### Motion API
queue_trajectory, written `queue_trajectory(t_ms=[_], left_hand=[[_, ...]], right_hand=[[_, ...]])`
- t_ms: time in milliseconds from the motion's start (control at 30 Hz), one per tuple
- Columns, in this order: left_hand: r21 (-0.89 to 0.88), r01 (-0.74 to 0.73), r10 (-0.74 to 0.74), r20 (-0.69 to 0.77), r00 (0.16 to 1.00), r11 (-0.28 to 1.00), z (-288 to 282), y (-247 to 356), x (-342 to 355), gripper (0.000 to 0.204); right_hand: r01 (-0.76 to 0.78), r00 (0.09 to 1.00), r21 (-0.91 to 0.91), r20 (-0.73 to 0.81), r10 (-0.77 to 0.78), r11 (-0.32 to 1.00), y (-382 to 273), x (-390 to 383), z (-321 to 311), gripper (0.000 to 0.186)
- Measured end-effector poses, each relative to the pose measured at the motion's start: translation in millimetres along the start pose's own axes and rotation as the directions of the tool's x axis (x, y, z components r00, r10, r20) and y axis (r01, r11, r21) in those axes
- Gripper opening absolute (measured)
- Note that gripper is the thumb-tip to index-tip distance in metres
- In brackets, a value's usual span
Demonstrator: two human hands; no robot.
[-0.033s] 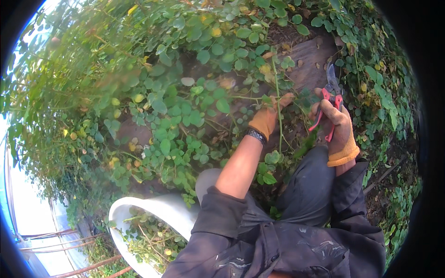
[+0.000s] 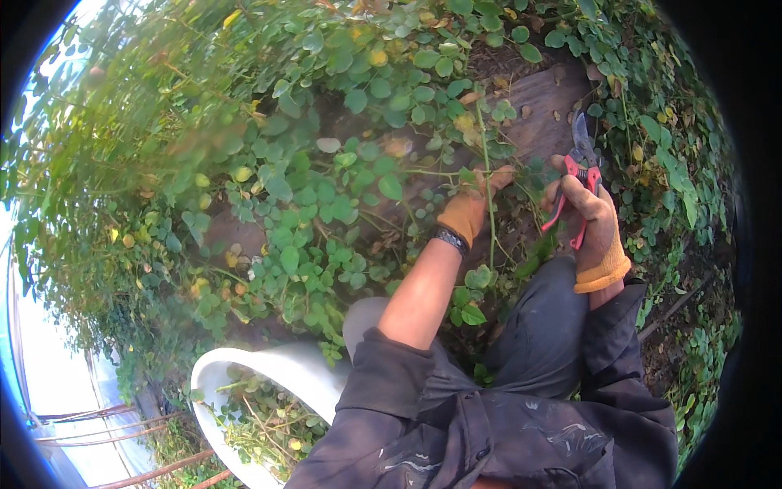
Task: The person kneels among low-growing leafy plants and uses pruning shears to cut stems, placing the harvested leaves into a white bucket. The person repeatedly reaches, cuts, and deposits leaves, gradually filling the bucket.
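Observation:
My left hand point(image 2: 470, 210), in an orange work glove with a dark bracelet at the wrist, reaches in among the rose-like bushes. Its fingers are closed near a leafy sprig point(image 2: 533, 173); whatever they grip is hidden. A long green stem point(image 2: 487, 151) crosses in front of this hand. To the right, my right hand point(image 2: 592, 220), also gloved, is wrapped round red-handled pruning shears point(image 2: 583, 167). Their handles stand apart, and the dark curved blade points away from me, touching no stem that I can see.
A white bucket point(image 2: 281, 359) holding cut leafy stems point(image 2: 273, 420) lies tilted at lower left. Dense foliage point(image 2: 301, 196) surrounds my arms. Beyond the hands, a brown ground sheet point(image 2: 546, 110) carries dry leaves. My bent knee point(image 2: 542, 326) is close below the shears. Rusty rods point(image 2: 155, 470) cross the lower left.

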State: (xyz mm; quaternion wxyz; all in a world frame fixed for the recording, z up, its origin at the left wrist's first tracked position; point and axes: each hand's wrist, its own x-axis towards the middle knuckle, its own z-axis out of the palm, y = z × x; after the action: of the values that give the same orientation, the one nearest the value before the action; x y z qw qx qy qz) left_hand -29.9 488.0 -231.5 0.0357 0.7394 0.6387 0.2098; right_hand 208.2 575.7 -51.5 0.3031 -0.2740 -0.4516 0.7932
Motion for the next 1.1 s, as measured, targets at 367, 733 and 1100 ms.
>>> queue_trajectory(t_ms=[367, 733, 1100], left_hand=[[-0.795, 0.386, -0.730, -0.102, 0.676, 0.468, -13.4, 31.2, 8.6, 0.043], [0.126, 0.112, -0.027, -0.536, 0.844, 0.986, -64.8, 29.0, 8.4, 0.044], [0.166, 0.536, -0.557, 0.128, 0.821, 0.828, -69.6, 49.0, 8.7, 0.047]], right_hand=[[-0.029, 0.999, 0.069, -0.044, 0.032, 0.997, 1.4, -0.6, 1.7, 0.049], [-0.028, 0.997, 0.074, -0.070, 0.033, 0.997, -1.0, -1.6, 5.6, 0.049], [-0.023, 0.998, 0.088, -0.061, 0.029, 0.996, -3.6, -3.0, 5.2, 0.041]])
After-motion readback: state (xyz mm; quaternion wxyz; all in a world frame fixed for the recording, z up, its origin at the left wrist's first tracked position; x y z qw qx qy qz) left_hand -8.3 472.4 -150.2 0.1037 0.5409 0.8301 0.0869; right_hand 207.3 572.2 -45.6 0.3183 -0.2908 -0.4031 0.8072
